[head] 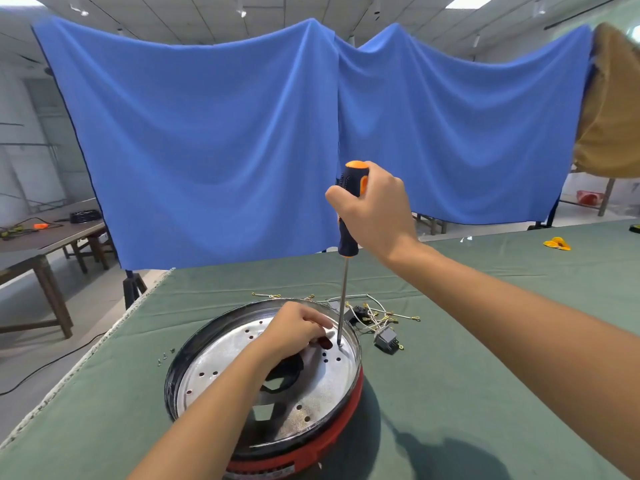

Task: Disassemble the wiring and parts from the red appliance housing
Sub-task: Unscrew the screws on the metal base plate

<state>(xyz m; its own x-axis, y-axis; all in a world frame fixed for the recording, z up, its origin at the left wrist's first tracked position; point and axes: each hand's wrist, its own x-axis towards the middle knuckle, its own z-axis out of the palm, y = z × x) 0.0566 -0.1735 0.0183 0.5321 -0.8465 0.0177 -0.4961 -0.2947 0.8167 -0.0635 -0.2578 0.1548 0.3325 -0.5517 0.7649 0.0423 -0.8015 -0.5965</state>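
Right hand (372, 206) upright around screwdriver (349, 216) handle

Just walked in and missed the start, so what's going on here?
A person is taking apart a red housing on the green table. The right hand grips a screwdriver upright, its tip at a screw near the far rim of the metal plate inside. The left hand rests on the plate beside the tip. Removed wires and a grey part lie behind.
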